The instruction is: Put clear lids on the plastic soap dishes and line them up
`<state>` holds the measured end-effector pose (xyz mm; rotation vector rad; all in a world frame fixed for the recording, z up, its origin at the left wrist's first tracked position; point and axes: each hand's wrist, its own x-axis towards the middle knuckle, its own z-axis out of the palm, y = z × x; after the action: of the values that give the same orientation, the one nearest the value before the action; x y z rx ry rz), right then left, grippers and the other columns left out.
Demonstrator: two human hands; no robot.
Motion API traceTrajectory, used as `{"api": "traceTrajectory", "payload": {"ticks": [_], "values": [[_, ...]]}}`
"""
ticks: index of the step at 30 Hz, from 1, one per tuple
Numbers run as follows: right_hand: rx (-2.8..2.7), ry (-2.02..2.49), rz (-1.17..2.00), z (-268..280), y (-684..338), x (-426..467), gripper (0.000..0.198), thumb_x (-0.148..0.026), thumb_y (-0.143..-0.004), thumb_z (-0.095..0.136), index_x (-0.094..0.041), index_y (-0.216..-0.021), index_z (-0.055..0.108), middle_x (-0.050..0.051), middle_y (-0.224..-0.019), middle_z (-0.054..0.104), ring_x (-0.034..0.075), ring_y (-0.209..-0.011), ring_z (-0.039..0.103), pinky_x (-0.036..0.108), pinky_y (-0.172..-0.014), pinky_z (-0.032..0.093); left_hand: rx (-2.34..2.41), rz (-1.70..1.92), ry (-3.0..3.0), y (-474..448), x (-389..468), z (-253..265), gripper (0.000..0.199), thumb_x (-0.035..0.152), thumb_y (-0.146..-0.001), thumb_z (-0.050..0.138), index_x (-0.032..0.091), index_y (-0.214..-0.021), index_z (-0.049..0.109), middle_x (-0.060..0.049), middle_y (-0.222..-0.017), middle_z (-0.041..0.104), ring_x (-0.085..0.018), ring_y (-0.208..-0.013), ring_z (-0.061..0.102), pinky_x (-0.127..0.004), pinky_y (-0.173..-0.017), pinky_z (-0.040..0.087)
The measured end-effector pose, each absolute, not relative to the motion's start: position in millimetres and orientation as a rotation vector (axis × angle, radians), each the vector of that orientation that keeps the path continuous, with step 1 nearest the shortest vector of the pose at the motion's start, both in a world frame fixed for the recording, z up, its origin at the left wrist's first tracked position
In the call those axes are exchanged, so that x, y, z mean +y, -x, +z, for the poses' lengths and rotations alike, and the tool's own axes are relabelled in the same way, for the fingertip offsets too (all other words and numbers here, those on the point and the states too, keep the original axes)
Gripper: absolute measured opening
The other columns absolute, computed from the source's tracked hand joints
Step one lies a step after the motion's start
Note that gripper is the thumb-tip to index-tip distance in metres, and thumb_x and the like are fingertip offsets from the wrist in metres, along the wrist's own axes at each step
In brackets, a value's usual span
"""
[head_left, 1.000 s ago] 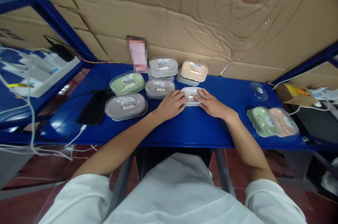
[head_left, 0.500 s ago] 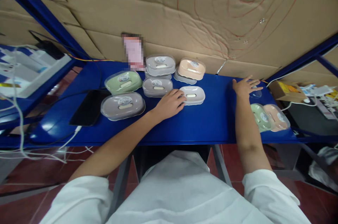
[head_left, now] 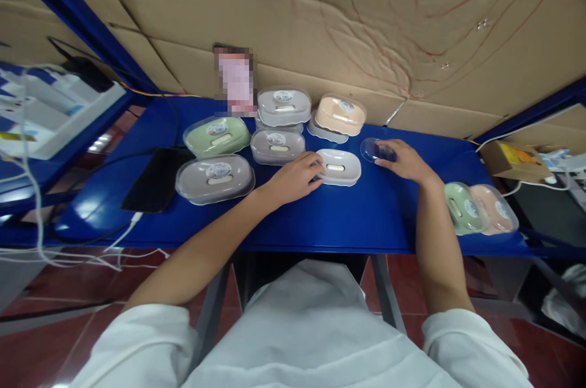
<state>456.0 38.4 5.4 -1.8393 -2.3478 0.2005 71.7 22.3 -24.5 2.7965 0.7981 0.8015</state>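
An uncovered pale grey soap dish (head_left: 348, 166) lies on the blue table, a light bar-shaped piece in its middle. My left hand (head_left: 296, 179) grips its left end, fingers curled over the rim. To the right of the dish, my right hand (head_left: 405, 161) holds a clear plastic lid (head_left: 368, 149) between thumb and fingers; part of the lid is hidden behind the fingers. Just behind the dish, a peach soap box (head_left: 341, 113) with a clear lid rests on a grey one. A lidded grey soap box (head_left: 278, 147) sits close to my left hand.
More lidded boxes stand left, among them a green soap box (head_left: 216, 136) and a grey soap box (head_left: 215, 179). A black phone (head_left: 150, 180) with a cable lies beyond them. A green box (head_left: 462, 208) and peach box (head_left: 497, 210) sit at right. Cardboard (head_left: 274, 3) walls the back.
My right hand has come from the far right toward the dish, bringing the clear lid with it, and its spread fingers have closed. My left hand stays on the dish. The view has shifted slightly.
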Motion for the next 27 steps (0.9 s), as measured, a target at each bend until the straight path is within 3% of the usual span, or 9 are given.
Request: {"api": "traceTrajectory", "payload": {"ticks": [4,8,10,13,18,23,27], "values": [[-2.337,1.612,0.331,26,-424,23,0.056,-0.062,-0.103,0.058,-0.029,-0.147,0.067,0.01,-0.147,0.07,0.036,-0.134,0.065,0.058,-0.114,0.051,0.787,0.807,-2.748,-71,21,-23,0.016,0.022,-0.103,0.064,0.016,-0.115,0.07,-0.014,-0.125,0.066,-0.03,-0.125,0.066,-0.049,-0.11,0.058],[-2.405,1.371,0.409,32,-381,1,0.052,-0.06,-0.107,0.055,-0.032,-0.149,0.066,0.008,-0.146,0.071,0.033,-0.135,0.065,0.055,-0.118,0.05,0.848,0.831,-2.636,-73,19,-23,0.056,0.024,-0.1,0.068,0.019,-0.153,0.049,-0.019,-0.154,0.05,-0.033,-0.138,0.061,-0.051,-0.111,0.059],[-2.45,1.327,0.366,24,-361,-7,0.056,-0.06,-0.106,0.058,-0.033,-0.155,0.061,0.01,-0.154,0.064,0.036,-0.143,0.059,0.06,-0.12,0.047,0.855,0.835,-2.611,-73,19,-24,0.066,0.027,-0.1,0.069,0.023,-0.16,0.041,-0.02,-0.161,0.043,-0.035,-0.142,0.057,-0.053,-0.114,0.057],[-2.488,1.294,0.268,6,-343,-9,0.065,-0.055,-0.108,0.056,-0.033,-0.168,0.044,0.013,-0.173,0.043,0.038,-0.16,0.04,0.066,-0.127,0.038,0.875,0.853,-2.631,-71,22,-26,0.064,0.028,-0.1,0.069,0.025,-0.159,0.043,-0.018,-0.158,0.047,-0.037,-0.145,0.054,-0.058,-0.119,0.052],[-2.563,1.188,0.238,-5,-341,-5,0.073,-0.044,-0.111,0.054,-0.045,-0.174,0.017,0.002,-0.185,0.013,0.035,-0.169,0.018,0.067,-0.132,0.029,0.901,0.868,-2.695,-67,28,-29,0.054,0.027,-0.098,0.072,0.023,-0.148,0.053,-0.017,-0.149,0.053,-0.037,-0.138,0.057,-0.06,-0.118,0.051],[-2.599,1.134,0.17,-8,-341,-3,0.078,-0.039,-0.111,0.055,-0.052,-0.172,0.008,-0.004,-0.185,-0.002,0.034,-0.17,0.013,0.069,-0.133,0.024,0.944,0.831,-2.703,-68,27,-27,0.045,0.028,-0.098,0.071,0.021,-0.141,0.057,-0.016,-0.141,0.056,-0.035,-0.13,0.06,-0.057,-0.112,0.054],[-2.609,1.153,0.183,-6,-336,0,0.076,-0.047,-0.111,0.054,-0.047,-0.174,0.012,0.001,-0.185,0.002,0.034,-0.17,0.012,0.068,-0.134,0.021,1.004,0.787,-2.732,-70,23,-21,0.044,0.025,-0.097,0.071,0.019,-0.139,0.058,-0.017,-0.141,0.056,-0.036,-0.127,0.061,-0.053,-0.107,0.057]]}}
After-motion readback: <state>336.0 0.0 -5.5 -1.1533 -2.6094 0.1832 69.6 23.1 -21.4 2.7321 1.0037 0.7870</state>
